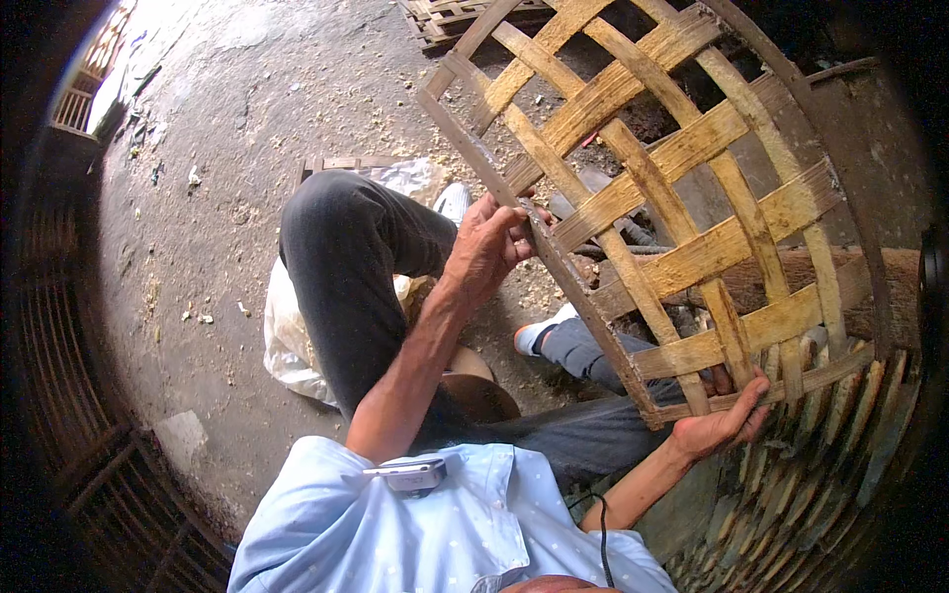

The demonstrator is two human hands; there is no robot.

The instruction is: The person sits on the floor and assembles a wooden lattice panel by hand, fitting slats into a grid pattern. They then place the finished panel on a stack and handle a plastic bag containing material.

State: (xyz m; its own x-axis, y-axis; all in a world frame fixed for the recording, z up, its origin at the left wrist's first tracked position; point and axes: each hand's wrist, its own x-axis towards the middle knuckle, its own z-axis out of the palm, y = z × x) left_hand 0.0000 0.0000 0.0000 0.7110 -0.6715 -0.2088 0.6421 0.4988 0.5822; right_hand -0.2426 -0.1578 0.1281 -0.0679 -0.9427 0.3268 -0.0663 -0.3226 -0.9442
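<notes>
A large woven bamboo lattice panel (712, 242) with a dark wooden frame is held up, tilted, at the right. My left hand (489, 242) is closed on the left bar of its frame, thumb on the near side and fingertips curled behind. At the panel's lower edge my right hand (722, 420) grips the frame, thumb pointing up along it. Some right-hand fingers are hidden behind the slats. Broad yellowish strips cross over and under each other, leaving open gaps. I sit low with my legs bent beneath the panel.
Another woven panel (474, 20) lies at the far top. A plastic bag (297, 346) is on the floor beside my knee. Curved wooden slats (791, 484) stand at lower right, near a thick wooden log (895, 282). Dark slatted structures (59, 346) line the left. Pale scraps litter the floor (227, 198).
</notes>
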